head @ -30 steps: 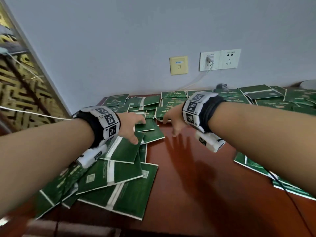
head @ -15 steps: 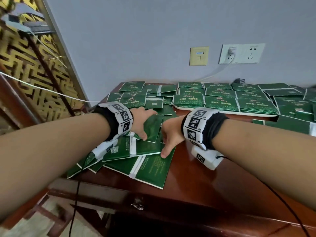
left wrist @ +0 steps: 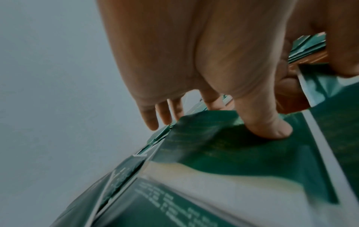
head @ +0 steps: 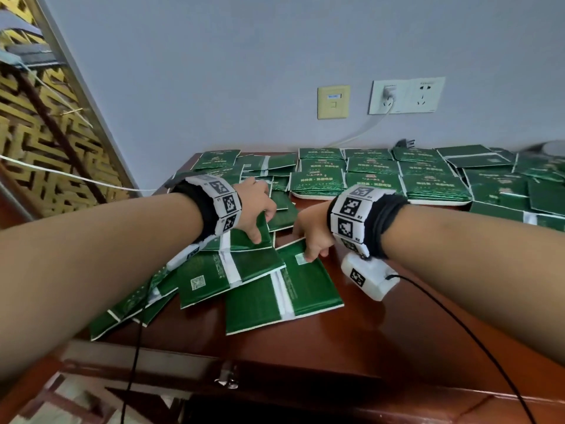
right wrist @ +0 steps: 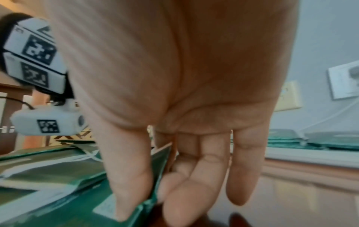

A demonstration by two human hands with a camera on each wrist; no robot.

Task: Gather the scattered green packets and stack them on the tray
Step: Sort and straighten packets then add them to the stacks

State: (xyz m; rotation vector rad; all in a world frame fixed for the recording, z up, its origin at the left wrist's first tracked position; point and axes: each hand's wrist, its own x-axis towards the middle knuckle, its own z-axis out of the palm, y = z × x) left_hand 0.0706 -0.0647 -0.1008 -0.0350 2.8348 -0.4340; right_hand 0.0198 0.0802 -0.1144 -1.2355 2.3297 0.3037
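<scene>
On the wooden table, green packets with unreadable print, left hand gripping one, right hand fingers pinching another's corner.

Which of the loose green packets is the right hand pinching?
The nearest packet, lying closest to the table's front edge; the right hand pinches its far right corner by the white label.

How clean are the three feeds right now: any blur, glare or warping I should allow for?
Head view: mostly sharp, wide-angle bending of the wall, soft glare on the table. Left wrist view: close packets smeared by blur; left hand clearer. Right wrist view: soft throughout, right hand fills the frame, sheen on the tabletop.
</scene>
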